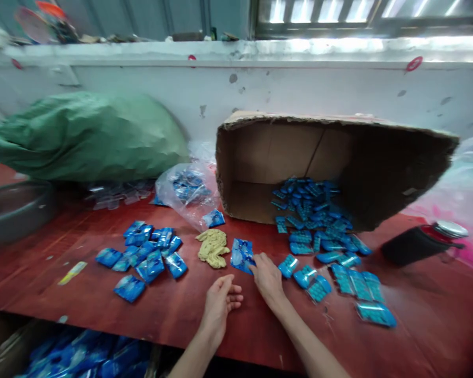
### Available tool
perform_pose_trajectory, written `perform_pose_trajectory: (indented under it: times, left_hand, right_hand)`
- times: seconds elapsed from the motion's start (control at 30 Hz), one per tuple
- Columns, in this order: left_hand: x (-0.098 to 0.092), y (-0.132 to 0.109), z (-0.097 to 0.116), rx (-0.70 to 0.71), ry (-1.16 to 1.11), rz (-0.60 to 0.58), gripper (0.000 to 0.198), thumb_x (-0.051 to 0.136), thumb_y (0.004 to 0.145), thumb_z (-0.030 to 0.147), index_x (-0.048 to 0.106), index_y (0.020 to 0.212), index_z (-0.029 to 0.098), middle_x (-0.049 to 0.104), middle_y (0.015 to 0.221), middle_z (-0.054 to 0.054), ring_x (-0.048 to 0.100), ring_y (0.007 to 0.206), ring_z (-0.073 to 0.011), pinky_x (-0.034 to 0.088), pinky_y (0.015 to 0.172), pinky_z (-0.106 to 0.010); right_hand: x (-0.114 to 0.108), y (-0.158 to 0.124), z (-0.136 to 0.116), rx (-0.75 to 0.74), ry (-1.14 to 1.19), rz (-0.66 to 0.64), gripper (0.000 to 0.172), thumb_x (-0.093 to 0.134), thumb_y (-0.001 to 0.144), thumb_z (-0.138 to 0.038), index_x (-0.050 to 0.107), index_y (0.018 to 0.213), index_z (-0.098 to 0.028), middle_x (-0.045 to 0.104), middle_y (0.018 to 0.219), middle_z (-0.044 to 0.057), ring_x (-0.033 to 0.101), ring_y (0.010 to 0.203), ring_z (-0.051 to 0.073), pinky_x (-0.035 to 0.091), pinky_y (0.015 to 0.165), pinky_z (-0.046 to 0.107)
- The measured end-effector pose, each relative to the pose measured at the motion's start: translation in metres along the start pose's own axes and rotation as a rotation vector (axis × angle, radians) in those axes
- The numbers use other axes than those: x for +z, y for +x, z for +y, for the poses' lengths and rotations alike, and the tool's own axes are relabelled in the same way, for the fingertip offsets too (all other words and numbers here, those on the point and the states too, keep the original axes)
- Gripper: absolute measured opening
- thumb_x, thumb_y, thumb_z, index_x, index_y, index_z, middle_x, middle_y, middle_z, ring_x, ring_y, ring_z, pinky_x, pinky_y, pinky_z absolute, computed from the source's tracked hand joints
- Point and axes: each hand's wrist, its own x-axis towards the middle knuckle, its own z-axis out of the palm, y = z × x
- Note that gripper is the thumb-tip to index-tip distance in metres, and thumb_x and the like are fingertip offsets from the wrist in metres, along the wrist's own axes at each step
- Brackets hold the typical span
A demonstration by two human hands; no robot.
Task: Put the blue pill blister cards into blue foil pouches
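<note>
My right hand (pixel 267 277) is at the right edge of a flat blue printed plastic packet (pixel 241 254) on the red table, its fingertips closed on that edge. My left hand (pixel 219 303) is just in front of the packet, holding nothing, with fingers loosely bent and apart. A crumpled yellow-green cloth-like lump (pixel 213 248) lies left of the packet. Further left is a group of filled blue packets (pixel 145 254). To the right of my right hand are clear-wrapped packs of blue-green pieces (pixel 317 287), with a larger heap (pixel 311 202) of them spilling from a cardboard box.
The cardboard box (pixel 244 197) lies on its side at the back. A clear bag (pixel 173 184) of blue packets stands beside a big green sack (pixel 90 136). A dark bottle (pixel 412 244) lies tilted at right, a grey basin (pixel 18 210) at left. More blue packets (pixel 86 354) fill a space below the table edge.
</note>
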Motion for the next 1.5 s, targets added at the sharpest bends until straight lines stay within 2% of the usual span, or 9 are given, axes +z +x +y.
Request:
perform_pose_trajectory:
  times: [0.13, 0.33, 0.63, 0.87, 0.93, 1.03, 1.13, 1.23, 1.5]
  left_hand:
    - [0.005, 0.005, -0.004, 0.009, -0.025, -0.005, 0.028, 0.060, 0.068, 0.036, 0.049, 0.084, 0.015, 0.059, 0.058, 0.001, 0.054, 0.041, -0.0089, 0.037, 0.042, -0.020]
    - [0.008, 0.004, -0.007, -0.004, -0.010, -0.025, 0.028, 0.059, 0.069, 0.035, 0.047, 0.086, 0.016, 0.058, 0.062, 0.001, 0.053, 0.041, -0.0078, 0.037, 0.042, -0.019]
    - [0.007, 0.000, -0.003, -0.019, 0.007, -0.033, 0.026, 0.061, 0.069, 0.030, 0.048, 0.085, 0.015, 0.059, 0.063, 0.000, 0.053, 0.041, -0.0073, 0.037, 0.040, -0.019]
    - [0.010, 0.001, -0.005, 0.053, 0.026, -0.045, 0.035, 0.069, 0.058, 0.036, 0.056, 0.082, 0.014, 0.059, 0.062, 0.001, 0.051, 0.043, -0.0070, 0.035, 0.039, -0.018]
    - [0.010, 0.002, -0.006, 0.072, 0.020, -0.037, 0.031, 0.070, 0.056, 0.036, 0.058, 0.074, 0.013, 0.058, 0.055, 0.002, 0.049, 0.042, -0.0073, 0.034, 0.039, -0.018]
    - [0.008, 0.003, -0.008, 0.086, -0.007, -0.019, 0.028, 0.071, 0.055, 0.035, 0.060, 0.069, 0.013, 0.058, 0.052, 0.002, 0.050, 0.044, -0.0082, 0.035, 0.041, -0.018]
    - [0.007, 0.004, -0.011, 0.120, 0.008, 0.004, 0.027, 0.072, 0.052, 0.034, 0.061, 0.064, 0.013, 0.059, 0.051, 0.001, 0.051, 0.044, -0.0091, 0.035, 0.041, -0.019]
    - [0.009, 0.005, -0.013, 0.177, 0.039, 0.059, 0.027, 0.073, 0.049, 0.033, 0.061, 0.061, 0.012, 0.058, 0.049, 0.001, 0.049, 0.042, -0.0086, 0.035, 0.040, -0.020]
    - [0.016, 0.007, -0.014, 0.200, 0.054, 0.066, 0.029, 0.070, 0.052, 0.037, 0.059, 0.060, 0.012, 0.054, 0.048, 0.003, 0.047, 0.043, -0.0084, 0.036, 0.041, -0.020]
  right_hand:
    - [0.003, 0.003, 0.002, -0.027, 0.016, 0.026, 0.020, 0.041, 0.086, -0.018, 0.056, 0.073, -0.019, 0.057, 0.076, 0.006, 0.054, 0.075, 0.019, 0.034, 0.062, 0.026]
    - [0.001, 0.007, 0.002, -0.030, -0.007, 0.007, 0.005, 0.050, 0.081, -0.023, 0.055, 0.083, -0.021, 0.059, 0.081, 0.003, 0.057, 0.074, 0.016, 0.034, 0.058, 0.023]
    - [0.000, 0.010, 0.004, -0.096, -0.044, -0.005, 0.015, 0.041, 0.084, -0.013, 0.054, 0.078, -0.016, 0.060, 0.076, 0.007, 0.055, 0.071, 0.018, 0.035, 0.059, 0.025]
    - [-0.025, -0.025, -0.008, -0.255, 0.129, 0.006, 0.019, 0.038, 0.085, -0.016, 0.053, 0.073, -0.019, 0.056, 0.080, 0.005, 0.050, 0.077, 0.018, 0.037, 0.068, 0.027]
    - [-0.028, -0.035, -0.014, -0.200, 0.386, 0.039, 0.014, 0.042, 0.083, -0.018, 0.055, 0.078, -0.019, 0.055, 0.083, 0.004, 0.050, 0.078, 0.017, 0.039, 0.070, 0.028]
    - [-0.024, -0.040, -0.020, 0.103, 0.950, 0.008, 0.018, 0.053, 0.076, -0.023, 0.054, 0.094, -0.019, 0.055, 0.081, 0.002, 0.052, 0.072, 0.015, 0.042, 0.064, 0.025]
    - [-0.016, -0.038, -0.024, 0.323, 1.270, -0.130, 0.017, 0.056, 0.072, -0.031, 0.058, 0.078, -0.015, 0.053, 0.061, -0.002, 0.047, 0.053, 0.011, 0.038, 0.048, 0.021]
    - [-0.007, -0.037, -0.028, 0.375, 1.280, -0.107, 0.024, 0.054, 0.073, -0.036, 0.051, 0.060, -0.016, 0.044, 0.049, -0.005, 0.039, 0.044, 0.008, 0.032, 0.043, 0.020]
    - [0.003, -0.043, -0.034, 0.394, 1.218, 0.019, 0.025, 0.049, 0.077, -0.035, 0.045, 0.059, -0.018, 0.045, 0.056, -0.004, 0.040, 0.054, 0.010, 0.033, 0.048, 0.020]
